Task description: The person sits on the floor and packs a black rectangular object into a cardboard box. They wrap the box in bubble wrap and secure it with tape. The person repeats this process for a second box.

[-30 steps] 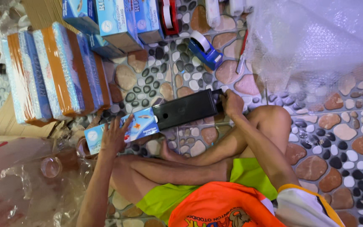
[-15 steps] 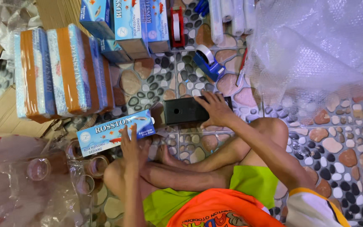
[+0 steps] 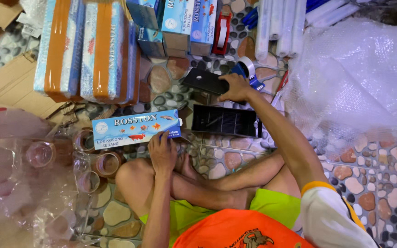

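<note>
Under the left hand point(image 3: 162, 151) a long blue carton point(image 3: 136, 128) is pinned, fingers flat, its length running leftward — the black lid point(image 3: 205, 81) is gripped by the right hand point(image 3: 235, 88), just beyond the black slatted tray point(image 3: 224, 121).

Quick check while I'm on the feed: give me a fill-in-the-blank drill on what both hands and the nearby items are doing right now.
1. The left hand rests on a long ___ box with fish pictures.
2. The right hand grips a flat black ___.
3. The slotted black tray lies on the ___ floor.
4. The bubble wrap lies on the person's ___ side.

Missing words: blue; lid; pebble; right
</note>
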